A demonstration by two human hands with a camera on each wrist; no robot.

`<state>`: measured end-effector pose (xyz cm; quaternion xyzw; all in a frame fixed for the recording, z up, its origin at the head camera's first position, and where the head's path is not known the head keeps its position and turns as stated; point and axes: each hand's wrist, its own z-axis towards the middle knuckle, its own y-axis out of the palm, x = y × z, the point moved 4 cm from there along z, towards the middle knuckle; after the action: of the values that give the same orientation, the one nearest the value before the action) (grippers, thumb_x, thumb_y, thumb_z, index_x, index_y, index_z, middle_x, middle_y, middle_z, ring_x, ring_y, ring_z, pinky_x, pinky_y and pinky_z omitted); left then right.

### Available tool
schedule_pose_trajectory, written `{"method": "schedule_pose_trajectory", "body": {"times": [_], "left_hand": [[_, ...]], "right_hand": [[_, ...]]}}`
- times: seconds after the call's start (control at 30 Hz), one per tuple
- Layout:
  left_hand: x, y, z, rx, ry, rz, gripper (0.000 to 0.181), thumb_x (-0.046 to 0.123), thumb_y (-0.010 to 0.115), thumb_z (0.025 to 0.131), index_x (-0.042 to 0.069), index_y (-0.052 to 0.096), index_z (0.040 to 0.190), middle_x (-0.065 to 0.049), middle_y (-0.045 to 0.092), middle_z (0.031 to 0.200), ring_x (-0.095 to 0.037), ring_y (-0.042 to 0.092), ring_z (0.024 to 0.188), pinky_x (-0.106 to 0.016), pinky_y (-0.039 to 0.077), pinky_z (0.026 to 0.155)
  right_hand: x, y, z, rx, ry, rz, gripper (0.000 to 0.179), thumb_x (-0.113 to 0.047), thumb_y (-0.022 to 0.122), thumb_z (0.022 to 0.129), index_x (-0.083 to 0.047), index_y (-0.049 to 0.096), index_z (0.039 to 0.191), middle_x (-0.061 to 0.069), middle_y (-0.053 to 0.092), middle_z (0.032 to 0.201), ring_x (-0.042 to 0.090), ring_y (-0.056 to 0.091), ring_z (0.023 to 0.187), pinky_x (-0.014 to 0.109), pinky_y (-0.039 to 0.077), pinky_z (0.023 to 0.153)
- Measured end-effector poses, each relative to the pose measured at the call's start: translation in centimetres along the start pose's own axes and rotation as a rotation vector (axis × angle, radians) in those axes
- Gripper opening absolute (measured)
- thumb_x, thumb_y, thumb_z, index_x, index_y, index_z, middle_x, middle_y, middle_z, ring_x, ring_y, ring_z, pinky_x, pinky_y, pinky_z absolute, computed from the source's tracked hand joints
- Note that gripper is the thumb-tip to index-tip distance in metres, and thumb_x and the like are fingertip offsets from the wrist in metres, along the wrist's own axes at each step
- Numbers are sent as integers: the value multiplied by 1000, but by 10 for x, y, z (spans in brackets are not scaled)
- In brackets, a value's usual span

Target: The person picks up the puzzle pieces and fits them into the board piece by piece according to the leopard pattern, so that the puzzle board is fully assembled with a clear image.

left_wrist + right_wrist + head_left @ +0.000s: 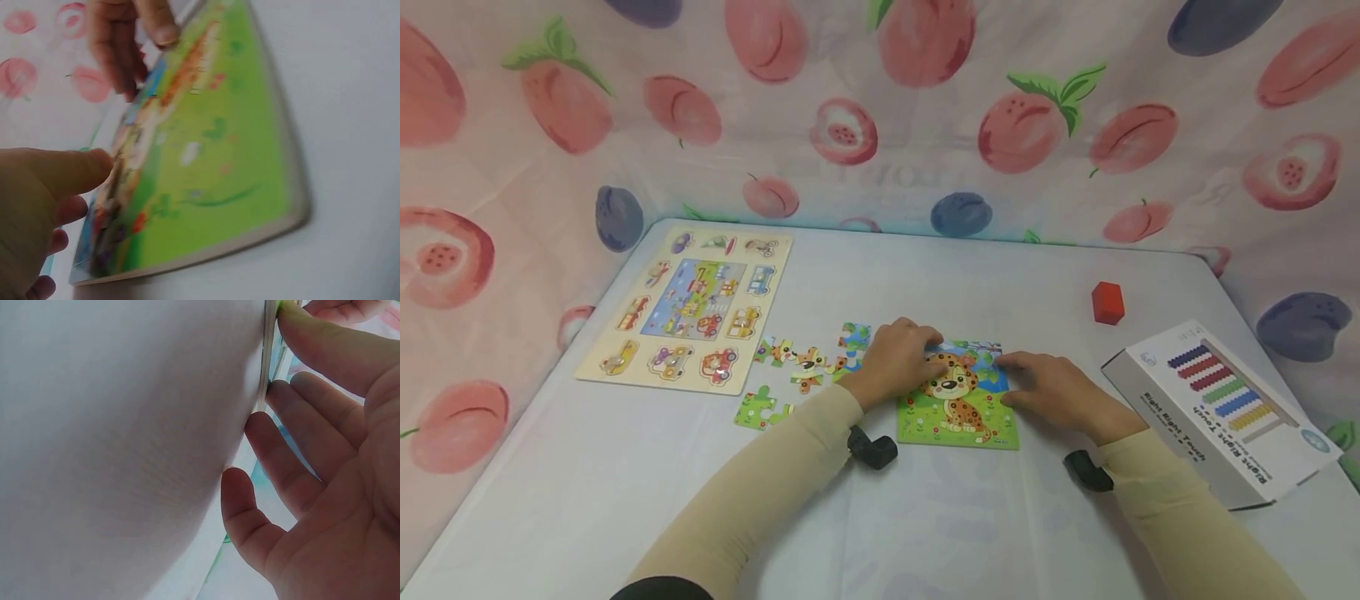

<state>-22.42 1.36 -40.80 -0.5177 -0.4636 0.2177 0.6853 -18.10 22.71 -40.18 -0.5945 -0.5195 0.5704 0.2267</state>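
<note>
A square leopard puzzle [958, 417] with a green and blue picture lies between the two hands. My left hand [895, 357] is over its upper left side, partly covering it. In the left wrist view the left thumb [75, 172] reaches out over the picture, with the other fingers bent by the edge. My right hand [1051, 387] is at the puzzle's right side. Its thumb [331, 344] touches the edge in the right wrist view, and relaxed fingertips line up along that edge. Loose puzzle pieces [756, 408] lie left of the left hand, some partly hidden behind it.
A wooden vehicle puzzle board [655, 371] lies at the back left of the white table [940, 533]. At the right are a red block [1107, 302] and a white box [1225, 417] picturing coloured strips. Fruit-patterned cloth [895, 125] stands behind the table.
</note>
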Motion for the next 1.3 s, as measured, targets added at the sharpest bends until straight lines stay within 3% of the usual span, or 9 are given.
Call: {"method": "schedule_pose_trajectory", "body": {"times": [0.47, 0.73, 1.07, 1.3], "left_hand": [[-15, -23, -3, -39, -32, -31, 47, 34, 74, 92, 14, 64, 133, -1, 65, 128, -23, 52, 125, -43, 39, 105], [-23, -37, -10, -16, -36, -34, 45, 32, 74, 92, 13, 65, 132, -2, 65, 128, -24, 52, 125, -43, 39, 106], [-38, -44, -18, 8, -83, -66, 45, 30, 74, 92, 13, 65, 133, -5, 63, 129, -25, 51, 125, -42, 40, 106], [-49, -44, -21, 5, -83, -59, 46, 30, 74, 92, 12, 64, 133, -6, 62, 130, -25, 52, 125, -41, 40, 106]], "right_hand": [[3, 2, 0, 0, 7, 8, 58, -19, 75, 89, -6, 55, 142, 23, 49, 146, 47, 41, 135, 64, 32, 107], [3, 2, 0, -5, 14, 5, 58, -20, 76, 89, -6, 55, 142, 23, 49, 146, 47, 41, 134, 64, 32, 107], [3, 2, 0, -8, 19, 3, 59, -20, 75, 89, -5, 54, 142, 24, 48, 146, 47, 41, 134, 64, 33, 107], [3, 2, 0, 0, 13, 6, 58, -19, 76, 89, -6, 55, 142, 24, 49, 145, 47, 41, 134, 64, 33, 107]]}}
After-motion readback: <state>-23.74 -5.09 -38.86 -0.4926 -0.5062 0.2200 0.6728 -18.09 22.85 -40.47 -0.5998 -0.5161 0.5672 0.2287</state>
